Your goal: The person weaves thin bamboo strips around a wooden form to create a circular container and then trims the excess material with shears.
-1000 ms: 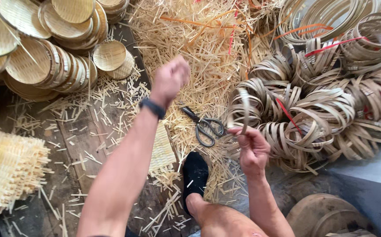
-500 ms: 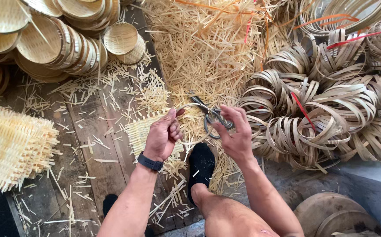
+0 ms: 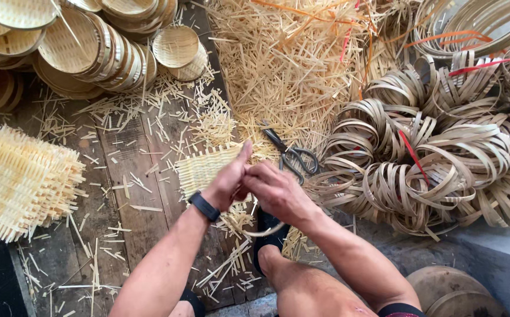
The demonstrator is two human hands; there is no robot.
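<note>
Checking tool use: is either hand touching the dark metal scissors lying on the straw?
Apart. The head view shows the dark metal scissors lying on the straw beyond the right hand, with straw visible between them; the left hand is farther off.

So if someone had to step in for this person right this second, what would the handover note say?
Left hand: raised over the woven bamboo mat, thumb and fingers pinched, meeting the other hand.
Right hand: closed on a thin bamboo strip that curves down in a loop toward the foot.
Scissors: lying loose on the bamboo offcuts, just beyond the hands.
Done: stacked round woven trays at the upper left.
Left: a pile of woven mats at the left, coiled strip bundles at the right.
</note>
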